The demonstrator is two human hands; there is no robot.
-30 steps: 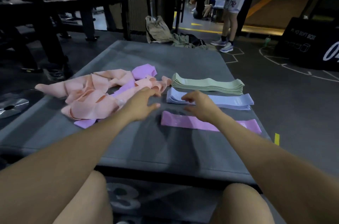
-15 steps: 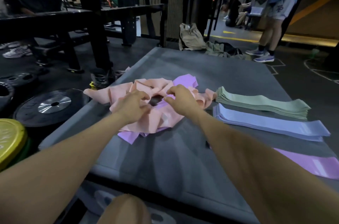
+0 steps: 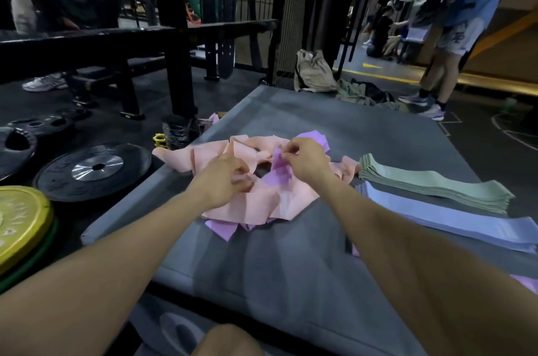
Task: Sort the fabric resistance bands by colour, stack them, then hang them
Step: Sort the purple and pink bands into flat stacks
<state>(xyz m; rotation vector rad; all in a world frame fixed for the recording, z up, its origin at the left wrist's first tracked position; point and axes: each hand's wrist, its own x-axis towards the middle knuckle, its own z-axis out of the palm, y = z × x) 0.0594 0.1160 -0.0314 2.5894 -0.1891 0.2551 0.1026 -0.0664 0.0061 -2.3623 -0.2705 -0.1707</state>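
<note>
Pink and purple fabric resistance bands lie tangled in a loose heap (image 3: 256, 198) on a grey padded tabletop (image 3: 291, 262) in a gym, where a seated person works both bare hands into the pile. The right hand (image 3: 307, 162) pinches a purple band (image 3: 279, 173) between thumb and fingers, holding it raised slightly above the pink ones. The left hand (image 3: 222, 181), fingers curled, grips a fold of pink band (image 3: 244, 181) just beside it. More purple shows at the heap's near edge (image 3: 224, 229) and at its far side (image 3: 317, 137).

To the right of the heap, sorted bands lie in flat rows: a green stack (image 3: 436, 183) farthest away, touching the pink pile's edge, and a pale blue stack (image 3: 454, 223) nearer the camera. A strip of purple (image 3: 527, 283) shows at the frame's right edge, mostly hidden behind the right forearm.

On the dark floor left of the tabletop sit a black weight plate (image 3: 93, 170) with a silver hub and a yellow plate (image 3: 20, 224), with a black steel rack (image 3: 171, 35) rising behind them. Beyond the tabletop, a beige bag (image 3: 313, 71) and crumpled clothing rest on the floor, and a person in a blue shirt and grey shorts (image 3: 460, 29) stands at upper right.
</note>
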